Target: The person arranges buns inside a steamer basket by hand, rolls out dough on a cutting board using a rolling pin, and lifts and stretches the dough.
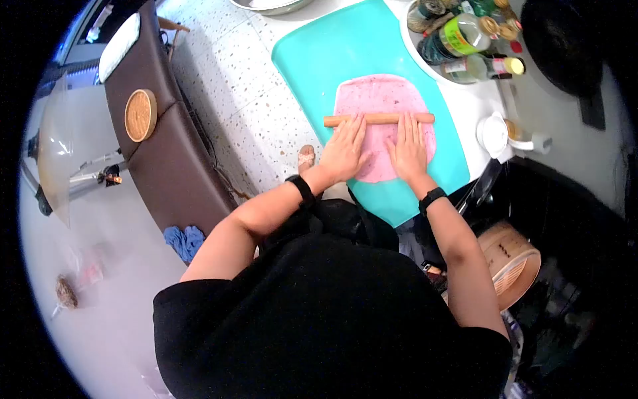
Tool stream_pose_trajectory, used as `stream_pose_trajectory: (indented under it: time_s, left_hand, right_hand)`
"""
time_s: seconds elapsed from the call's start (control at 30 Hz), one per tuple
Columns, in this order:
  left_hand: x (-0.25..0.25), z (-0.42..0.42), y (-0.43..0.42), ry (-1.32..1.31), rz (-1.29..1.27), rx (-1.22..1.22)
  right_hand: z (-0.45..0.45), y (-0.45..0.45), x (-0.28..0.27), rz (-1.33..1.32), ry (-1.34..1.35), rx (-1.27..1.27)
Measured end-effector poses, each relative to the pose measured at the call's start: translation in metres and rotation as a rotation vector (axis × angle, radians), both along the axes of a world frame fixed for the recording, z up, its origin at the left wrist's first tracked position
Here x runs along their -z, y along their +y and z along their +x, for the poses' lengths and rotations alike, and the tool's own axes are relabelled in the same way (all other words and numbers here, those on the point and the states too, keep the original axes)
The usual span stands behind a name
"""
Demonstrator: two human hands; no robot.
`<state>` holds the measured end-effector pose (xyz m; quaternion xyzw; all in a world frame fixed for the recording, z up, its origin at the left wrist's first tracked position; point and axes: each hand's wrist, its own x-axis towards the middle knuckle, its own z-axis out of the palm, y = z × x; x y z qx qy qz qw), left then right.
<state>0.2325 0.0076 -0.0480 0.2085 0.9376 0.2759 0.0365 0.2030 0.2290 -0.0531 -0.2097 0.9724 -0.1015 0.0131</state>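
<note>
A flattened sheet of pink dough [379,156] with dark specks lies on a turquoise mat [319,60]. Across the dough runs a wooden rolling pin [379,119], its ends reaching to about the sheet's side edges. My left hand [345,147] rests on the pin's left part, fingers straight and flat. On the pin's right part lies my right hand [408,149], its fingers also stretched out and the thumb apart. Neither hand wraps round the pin; the palms are over the near half of the dough.
A white basin of bottles [458,36] stands beyond the mat's right side. A white lidded jar [493,135] is at the right, and a bamboo steamer [508,259] sits lower right. A metal bowl [272,5] shows at the top. A brown bench [159,166] holds a round basket [140,116].
</note>
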Motion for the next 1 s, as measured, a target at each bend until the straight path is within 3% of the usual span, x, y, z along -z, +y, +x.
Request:
stream_pose_trajectory:
  time_s: [0.13, 0.2, 0.3, 0.37, 0.43, 0.5, 0.6, 0.67, 0.73, 0.83, 0.9, 1.0]
  left_hand:
    - [-0.028, -0.067, -0.006, -0.222, 0.118, -0.060]
    - [-0.019, -0.096, 0.002, 0.202, -0.103, -0.171]
    - [0.014, -0.071, 0.010, 0.156, -0.245, -0.189]
    - [0.022, -0.029, 0.013, 0.044, -0.189, -0.170]
    - [0.017, 0.017, 0.013, 0.039, 0.034, -0.048]
    - [0.015, 0.028, 0.013, -0.007, 0.014, -0.014]
    - [0.018, -0.014, 0.012, -0.027, -0.018, -0.044]
    - [0.016, -0.080, 0.008, 0.068, -0.106, -0.138]
    - [0.018, -0.106, 0.004, 0.081, -0.183, -0.167]
    - [0.014, -0.109, 0.002, 0.215, -0.222, -0.143]
    - [0.015, -0.049, 0.015, 0.004, -0.098, -0.133]
    - [0.014, 0.016, 0.030, -0.055, -0.062, -0.047]
  right_hand:
    - [-0.056, -0.014, -0.009, -0.182, -0.057, 0.105]
    - [-0.093, -0.026, -0.007, -0.181, 0.088, 0.096]
    - [-0.087, -0.021, 0.012, -0.012, 0.081, 0.070]
    - [-0.051, -0.011, 0.017, -0.027, 0.040, 0.077]
    - [0.010, 0.006, 0.010, -0.034, -0.009, 0.082]
    - [0.034, 0.015, 0.009, -0.045, -0.074, 0.083]
    - [-0.026, 0.008, 0.024, -0.085, 0.053, 0.009]
    - [-0.092, -0.014, 0.016, 0.095, 0.025, 0.030]
    - [-0.136, -0.026, 0.019, -0.033, 0.148, 0.038]
    - [-0.116, -0.019, 0.014, 0.065, 0.140, 0.000]
    - [-0.059, 0.000, 0.018, 0.026, 0.014, -0.004]
    - [0.010, 0.022, 0.019, -0.012, -0.089, 0.024]
